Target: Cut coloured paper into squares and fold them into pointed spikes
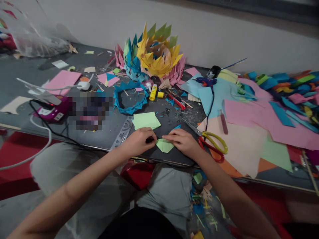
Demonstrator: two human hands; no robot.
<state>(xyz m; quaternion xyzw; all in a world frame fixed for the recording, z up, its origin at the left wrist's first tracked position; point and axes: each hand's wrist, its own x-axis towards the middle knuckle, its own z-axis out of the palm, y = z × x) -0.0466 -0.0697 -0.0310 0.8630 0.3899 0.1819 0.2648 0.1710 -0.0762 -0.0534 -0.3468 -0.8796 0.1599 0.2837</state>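
A small light-green piece of folded paper (165, 146) lies at the table's front edge, with creases running to a point at its top. My left hand (141, 141) is closed, thumb and forefinger pinching the paper's left corner. From the other side, my right hand (183, 142) has its fingers together, pressing on the right corner. Just beyond my hands rests a stack of light-green paper sheets (146, 120). A bit of blue paper (177, 126) peeks out behind my right fingers. Scissors (213, 142) with yellow and red handles lie right of that hand.
Spiky folded-paper rings (159, 63) are heaped at the back, and a blue paper ring (131, 108) lies nearer. A glue stick (153, 93), a glue gun (205, 81), a clear ruler (122, 134) and a purple power strip (56, 109) are around. Coloured sheets (239, 142) cover the right.
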